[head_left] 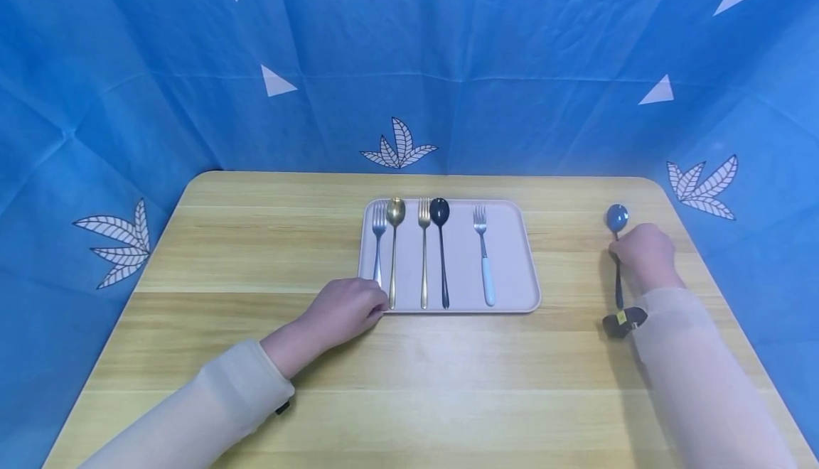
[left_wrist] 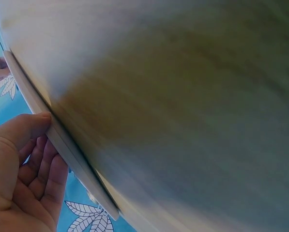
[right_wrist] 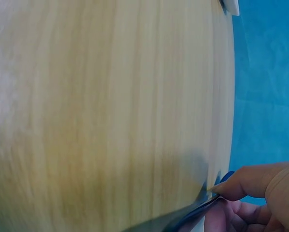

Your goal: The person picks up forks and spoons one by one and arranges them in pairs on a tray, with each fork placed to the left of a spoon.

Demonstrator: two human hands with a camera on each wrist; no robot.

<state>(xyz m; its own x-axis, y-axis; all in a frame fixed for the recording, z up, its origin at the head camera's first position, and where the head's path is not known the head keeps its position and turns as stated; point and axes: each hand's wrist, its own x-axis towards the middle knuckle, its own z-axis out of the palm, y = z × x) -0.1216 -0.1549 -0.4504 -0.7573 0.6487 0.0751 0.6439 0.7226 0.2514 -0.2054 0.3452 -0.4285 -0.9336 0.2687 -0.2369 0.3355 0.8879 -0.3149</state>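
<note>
A pale pink tray [head_left: 512,263] lies near the table's middle. It bears a silver fork [head_left: 379,220], a gold spoon [head_left: 395,211], a gold fork [head_left: 424,241], a black spoon [head_left: 439,212] and a fork with a light-blue handle [head_left: 488,277]. My left hand [head_left: 345,309] holds the tray at its near left corner; the thumb presses the tray's edge [left_wrist: 81,159] in the left wrist view. Over on the right, my right hand [head_left: 646,252] pinches a dark, shiny spoon [head_left: 617,217] by its handle, bowl pointing away from me. In the right wrist view, thumb and fingers meet on the spoon [right_wrist: 197,211].
The wooden table [head_left: 256,241] has rounded far corners. A blue curtain [head_left: 409,42] printed with leaves and white triangles surrounds its back and sides. A black device [head_left: 623,322] sits at the right wrist.
</note>
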